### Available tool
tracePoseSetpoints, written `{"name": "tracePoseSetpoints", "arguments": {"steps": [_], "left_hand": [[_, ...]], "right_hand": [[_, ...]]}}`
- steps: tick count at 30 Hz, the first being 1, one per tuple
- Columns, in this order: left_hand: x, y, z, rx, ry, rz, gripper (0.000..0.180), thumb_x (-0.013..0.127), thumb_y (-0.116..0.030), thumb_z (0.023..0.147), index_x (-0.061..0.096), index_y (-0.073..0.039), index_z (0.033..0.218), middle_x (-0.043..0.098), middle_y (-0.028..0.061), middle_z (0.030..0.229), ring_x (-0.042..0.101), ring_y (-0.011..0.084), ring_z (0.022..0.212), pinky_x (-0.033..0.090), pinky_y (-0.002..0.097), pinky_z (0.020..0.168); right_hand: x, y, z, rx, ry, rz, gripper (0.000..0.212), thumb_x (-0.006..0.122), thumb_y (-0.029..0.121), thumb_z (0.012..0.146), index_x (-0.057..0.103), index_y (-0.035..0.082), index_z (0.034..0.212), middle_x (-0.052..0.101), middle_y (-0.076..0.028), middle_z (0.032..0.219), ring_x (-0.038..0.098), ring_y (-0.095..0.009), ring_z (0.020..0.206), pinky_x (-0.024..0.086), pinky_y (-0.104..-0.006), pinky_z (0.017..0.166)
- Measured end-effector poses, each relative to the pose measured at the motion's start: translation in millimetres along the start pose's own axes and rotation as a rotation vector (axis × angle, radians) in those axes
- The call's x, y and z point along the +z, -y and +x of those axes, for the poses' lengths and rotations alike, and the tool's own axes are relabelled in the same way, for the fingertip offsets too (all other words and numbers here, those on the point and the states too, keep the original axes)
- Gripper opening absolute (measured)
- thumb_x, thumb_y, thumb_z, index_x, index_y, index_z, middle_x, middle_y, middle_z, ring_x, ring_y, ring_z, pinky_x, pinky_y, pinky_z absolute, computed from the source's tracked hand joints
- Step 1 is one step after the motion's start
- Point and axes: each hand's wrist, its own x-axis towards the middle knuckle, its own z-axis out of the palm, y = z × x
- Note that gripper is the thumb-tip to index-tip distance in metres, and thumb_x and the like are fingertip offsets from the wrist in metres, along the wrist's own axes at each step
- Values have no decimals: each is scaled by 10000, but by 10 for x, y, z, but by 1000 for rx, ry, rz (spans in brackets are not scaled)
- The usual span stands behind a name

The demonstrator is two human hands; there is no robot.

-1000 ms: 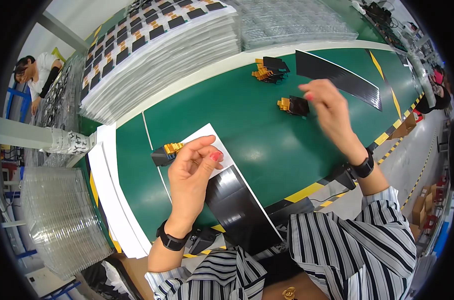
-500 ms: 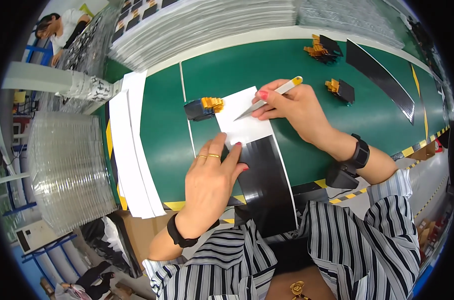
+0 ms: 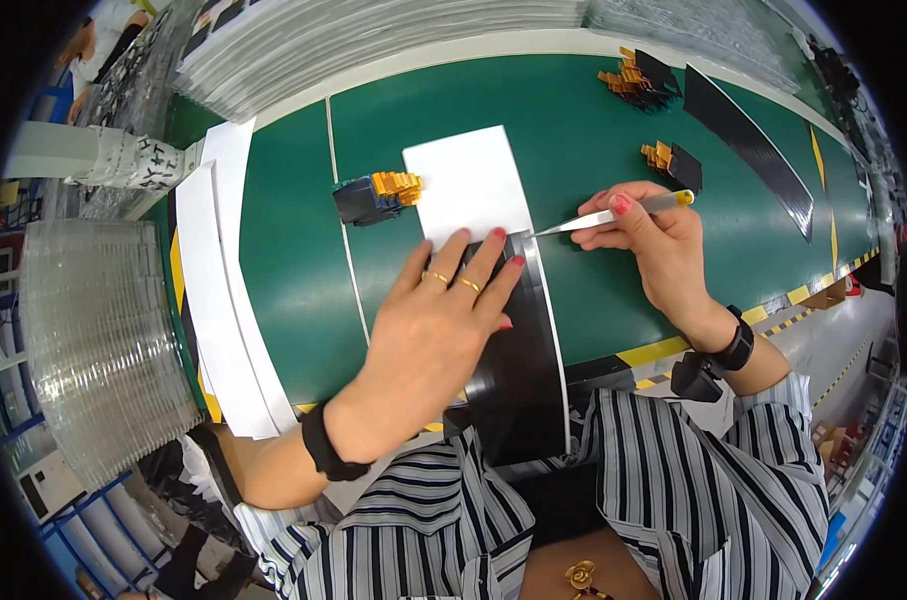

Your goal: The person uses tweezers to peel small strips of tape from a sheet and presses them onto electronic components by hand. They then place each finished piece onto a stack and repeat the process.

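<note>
The left hand [image 3: 429, 320] lies palm down on the sheet [image 3: 524, 350], its fingers flat and a little apart, gripping nothing; the fingertips reach about to the line where the sheet's black part meets its white end. The right hand [image 3: 649, 235] is closed around the tweezers [image 3: 586, 221], thumb and fingers pinching the shaft, with the tip pointing left at the sheet's right edge, close to that same line. Whether the tip touches the sheet is too fine to tell.

The sheet lies on the green counter [image 3: 604, 310], white end toward the far edge; its black end runs out over the near edge, toward the striped shirt [image 3: 674, 470]. Just left of the white end sits a stack of black parts [image 3: 379, 198] with orange tails pointing right, set across a pale line [image 3: 354, 280] on the counter. Whether the tails touch the sheet is unclear.

Toward the counter's far right corner are a larger cluster of parts [image 3: 642, 80] near the far edge, a smaller cluster [image 3: 674, 165] nearer the right hand, and a black strip [image 3: 749, 150] slanting to the right of both. White strips [image 3: 219, 290] lie overlapping along the left edge. Layered trays [image 3: 394, 60] are piled beyond the far edge, and clear trays [image 3: 104, 340] stand beyond the left edge. A black band [image 3: 324, 440] circles the left wrist.
</note>
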Motion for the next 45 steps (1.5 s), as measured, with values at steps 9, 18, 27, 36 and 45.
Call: {"name": "tracePoseSetpoints", "arguments": {"steps": [9,18,27,36,45], "left_hand": [[117,137,204,68,-45,-100,377,612,-184,690,553,-58,1041,505,89,1145,465,267,1063,390,407,888],[162,167,250,29,-50,-70,406,628,-196,676,558,-89,1061,504,70,1155,467,254,1069,404,385,886],[166,126,271,36,-79,-81,368,618,-193,685,554,-61,1022,513,92,1135,478,263,1055,409,400,872],[-69,40,104,11,-79,-111,362,629,-136,683,547,-45,1024,500,82,1143,495,262,1026,412,355,877],[-460,277,-54,-325,-308,149,250,639,-99,697,568,-22,924,539,96,908,529,261,809,443,324,662]], "right_hand": [[-160,-38,81,-31,-58,37,212,438,140,888,511,-59,893,565,-179,873,617,-237,720,529,-305,654],[-177,-97,145,-51,-74,23,208,435,136,888,510,-58,896,565,-177,868,617,-245,722,530,-305,655],[-196,-45,138,-19,-30,95,206,439,143,886,516,-47,901,580,-178,850,621,-242,691,528,-302,623],[-333,149,-62,-22,119,529,213,446,184,882,516,-12,929,598,-154,832,610,-191,628,504,-259,545],[-316,294,-248,-4,32,333,223,463,168,874,521,-34,946,599,-161,864,620,-201,705,510,-258,627]]}}
